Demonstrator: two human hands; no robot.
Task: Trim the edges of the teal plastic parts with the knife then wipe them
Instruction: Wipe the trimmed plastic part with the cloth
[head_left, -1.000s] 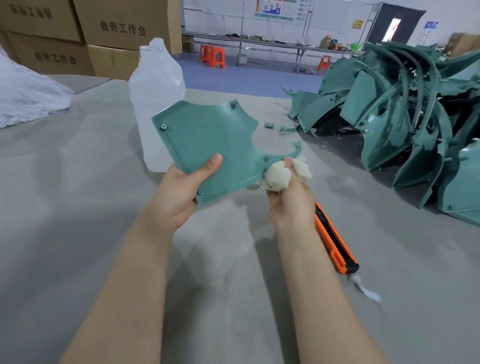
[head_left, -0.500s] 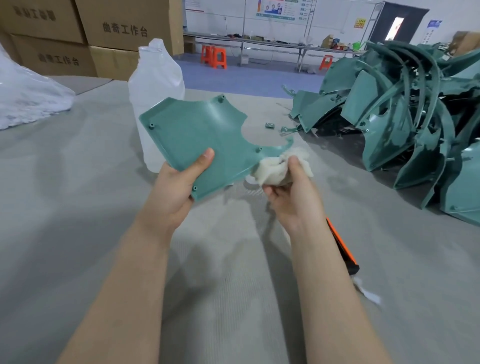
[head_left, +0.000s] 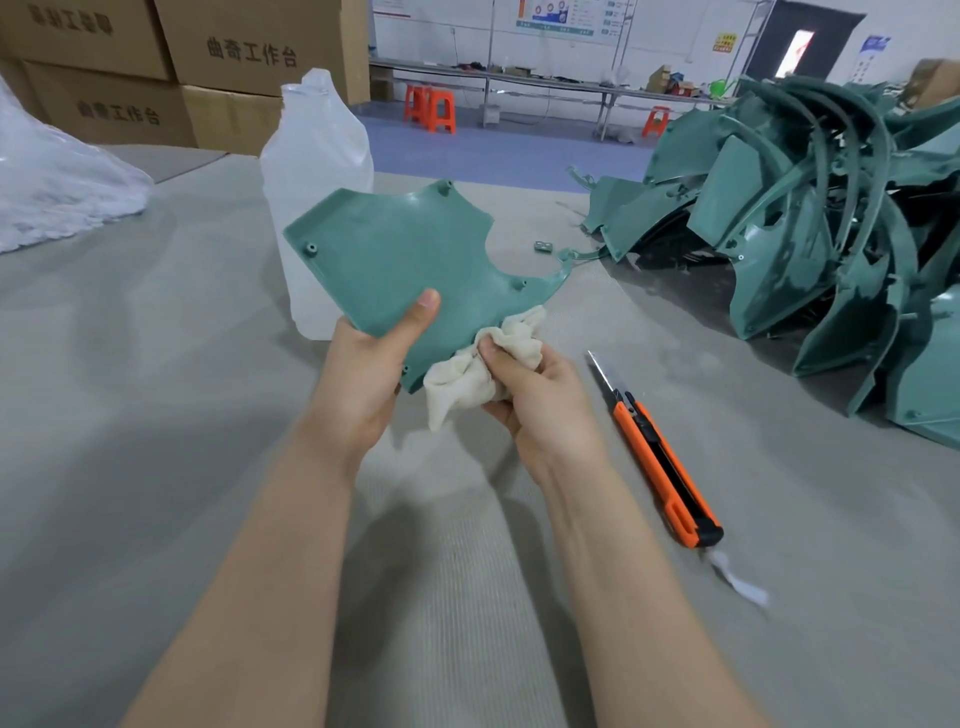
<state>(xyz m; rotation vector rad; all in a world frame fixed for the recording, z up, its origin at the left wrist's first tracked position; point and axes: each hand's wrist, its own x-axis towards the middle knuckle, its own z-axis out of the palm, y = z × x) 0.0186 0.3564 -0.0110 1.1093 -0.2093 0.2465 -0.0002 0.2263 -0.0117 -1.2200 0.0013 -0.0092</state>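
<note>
Head: cloth (head_left: 467, 387) at panel (head_left: 405, 249) edge

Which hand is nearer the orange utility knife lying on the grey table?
Right. The right hand, gripping the cream cloth, sits just left of the orange utility knife; the left hand holds the teal plastic panel farther left.

a cloudy white plastic bottle (head_left: 317, 208) stood upright on the grey work mat (head_left: 156, 415), with a crumpled clear plastic bag (head_left: 57, 192) lying off to the far left. brown cardboard boxes (head_left: 249, 52) with printed characters were stacked behind them. way back there was a long bench (head_left: 545, 85) by the wall, orange stools (head_left: 431, 109) in front of it and charts (head_left: 556, 18) above, plus a tiny metal bit (head_left: 543, 246) alone on the mat.
</note>
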